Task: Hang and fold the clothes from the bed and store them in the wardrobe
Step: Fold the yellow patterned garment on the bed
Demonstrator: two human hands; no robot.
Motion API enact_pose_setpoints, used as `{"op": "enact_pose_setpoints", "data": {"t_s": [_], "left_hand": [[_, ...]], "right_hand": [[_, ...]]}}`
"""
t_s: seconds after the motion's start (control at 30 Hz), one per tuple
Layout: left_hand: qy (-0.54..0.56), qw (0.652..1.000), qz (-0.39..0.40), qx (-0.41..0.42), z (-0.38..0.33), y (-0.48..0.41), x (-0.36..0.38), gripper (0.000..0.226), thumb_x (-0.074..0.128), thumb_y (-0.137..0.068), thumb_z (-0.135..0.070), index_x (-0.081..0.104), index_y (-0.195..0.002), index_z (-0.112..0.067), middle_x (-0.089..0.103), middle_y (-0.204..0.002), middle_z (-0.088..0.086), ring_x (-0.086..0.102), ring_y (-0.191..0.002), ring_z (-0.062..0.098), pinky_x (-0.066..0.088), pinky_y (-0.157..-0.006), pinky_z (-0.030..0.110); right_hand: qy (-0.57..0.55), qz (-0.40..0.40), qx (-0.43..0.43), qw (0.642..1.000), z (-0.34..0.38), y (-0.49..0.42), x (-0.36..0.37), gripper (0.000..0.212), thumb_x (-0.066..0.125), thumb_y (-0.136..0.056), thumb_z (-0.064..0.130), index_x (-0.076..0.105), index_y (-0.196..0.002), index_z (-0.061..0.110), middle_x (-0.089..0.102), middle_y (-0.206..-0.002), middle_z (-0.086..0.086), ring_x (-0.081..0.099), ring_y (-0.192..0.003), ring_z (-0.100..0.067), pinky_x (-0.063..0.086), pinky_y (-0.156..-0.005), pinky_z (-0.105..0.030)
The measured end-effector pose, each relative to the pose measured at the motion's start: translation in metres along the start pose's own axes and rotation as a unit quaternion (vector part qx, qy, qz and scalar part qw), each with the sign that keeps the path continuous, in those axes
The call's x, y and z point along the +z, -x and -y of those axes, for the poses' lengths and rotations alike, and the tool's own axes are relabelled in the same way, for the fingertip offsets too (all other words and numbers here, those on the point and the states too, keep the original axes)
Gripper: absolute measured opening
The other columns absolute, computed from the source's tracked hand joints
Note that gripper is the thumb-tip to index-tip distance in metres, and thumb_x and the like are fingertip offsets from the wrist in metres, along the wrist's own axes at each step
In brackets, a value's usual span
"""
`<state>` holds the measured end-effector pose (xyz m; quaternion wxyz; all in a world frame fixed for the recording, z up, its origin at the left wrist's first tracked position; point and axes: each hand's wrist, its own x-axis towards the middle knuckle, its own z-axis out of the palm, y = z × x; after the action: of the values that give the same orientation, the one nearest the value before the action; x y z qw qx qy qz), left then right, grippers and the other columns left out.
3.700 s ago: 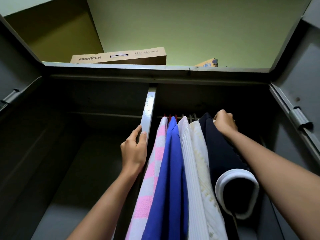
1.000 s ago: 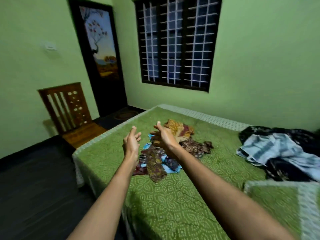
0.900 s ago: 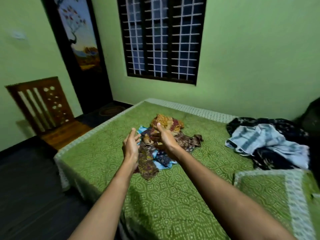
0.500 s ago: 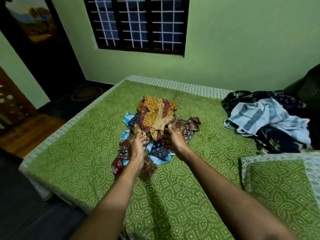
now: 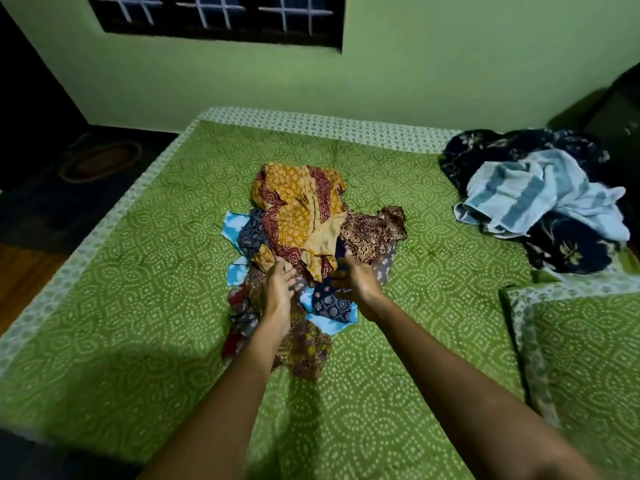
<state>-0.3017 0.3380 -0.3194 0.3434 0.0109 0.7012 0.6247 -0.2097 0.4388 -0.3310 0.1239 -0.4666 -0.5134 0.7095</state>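
Head view, the only one. The bed [image 5: 138, 323] fills most of the frame under a green dotted cover; its near edge and right side are cut off by the frame. A pile of clothes [image 5: 304, 244] lies near the middle of the bed: a yellow-and-maroon garment [image 5: 298, 209] on top, a brown print [image 5: 374, 230] to its right, light blue cloth [image 5: 332, 320] showing underneath. How many pieces make up the pile cannot be told; they overlap.

The left hand [image 5: 277, 292] rests on the near edge of the pile, its fingers [image 5: 285, 271] curled into the cloth at the lower hem of the yellow garment; whether they have actually gripped it cannot be told. The right hand [image 5: 356, 282] sits just beside it over the pile, fingers [image 5: 341, 282] spread and released, closed on nothing.

A second heap [image 5: 540, 202] lies well apart at the right: a dark floral cloth with a pale blue striped towel [image 5: 519, 195] on it. A pillow [image 5: 588, 341] at the lower right is partly out of frame. Only the window [image 5: 221, 19] bottom shows. The floor at left is dark and indistinct.
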Motion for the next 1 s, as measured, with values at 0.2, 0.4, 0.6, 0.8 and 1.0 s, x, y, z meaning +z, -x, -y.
{"op": "enact_pose_setpoints", "data": {"t_s": [0.2, 0.4, 0.6, 0.8, 1.0], "left_hand": [[-0.053, 0.996, 0.072, -0.02, -0.005, -0.067, -0.019, 0.046, 0.028, -0.102, -0.033, 0.041, -0.137, -0.006, 0.048, -0.137, 0.018, 0.047, -0.125, 0.028, 0.035, -0.103, 0.037], [-0.079, 0.99, 0.097, -0.065, 0.007, -0.113, -0.018, 0.046, 0.027, -0.103, -0.032, 0.039, -0.138, -0.006, 0.047, -0.139, 0.017, 0.047, -0.125, 0.028, 0.035, -0.104, 0.038], [-0.102, 0.986, 0.102, -0.085, 0.017, -0.16, -0.006, 0.045, 0.03, -0.102, -0.032, 0.042, -0.137, -0.005, 0.049, -0.136, 0.018, 0.048, -0.124, 0.029, 0.037, -0.104, 0.038], [-0.126, 0.979, 0.107, -0.121, 0.037, -0.212, 0.01, 0.043, 0.031, -0.102, -0.031, 0.041, -0.137, -0.008, 0.049, -0.137, 0.016, 0.049, -0.123, 0.028, 0.037, -0.103, 0.037], [-0.127, 0.975, 0.109, -0.144, 0.054, -0.257, 0.027, 0.046, 0.031, -0.101, -0.035, 0.04, -0.14, -0.011, 0.05, -0.137, 0.013, 0.05, -0.123, 0.024, 0.035, -0.095, 0.029]], "right_hand": [[-0.029, -0.075, 0.036, 0.996, -0.016, -0.038, 0.043, 0.052, 0.031, -0.101, 0.042, 0.044, -0.135, 0.004, 0.059, -0.123, -0.017, 0.058, -0.108, -0.032, 0.047, -0.095, -0.047], [-0.027, -0.121, 0.051, 0.991, -0.028, -0.073, 0.054, 0.046, 0.031, -0.101, 0.042, 0.053, -0.121, 0.007, 0.059, -0.12, -0.022, 0.055, -0.11, -0.036, 0.042, -0.1, -0.052], [-0.005, -0.141, 0.061, 0.988, -0.041, -0.121, 0.056, 0.047, 0.032, -0.102, 0.039, 0.054, -0.117, 0.0, 0.058, -0.116, -0.027, 0.059, -0.098, -0.034, 0.044, -0.09, -0.044], [0.091, -0.173, 0.022, 0.98, -0.048, -0.173, 0.052, 0.042, 0.038, -0.101, 0.032, 0.053, -0.128, 0.004, 0.06, -0.106, -0.006, 0.056, -0.096, -0.022, 0.045, -0.081, -0.033], [0.206, -0.212, 0.029, 0.955, -0.063, -0.231, 0.044, 0.036, 0.05, -0.098, 0.02, 0.051, -0.128, -0.001, 0.06, -0.121, -0.02, 0.057, -0.11, -0.032, 0.046, -0.09, -0.036]]}}
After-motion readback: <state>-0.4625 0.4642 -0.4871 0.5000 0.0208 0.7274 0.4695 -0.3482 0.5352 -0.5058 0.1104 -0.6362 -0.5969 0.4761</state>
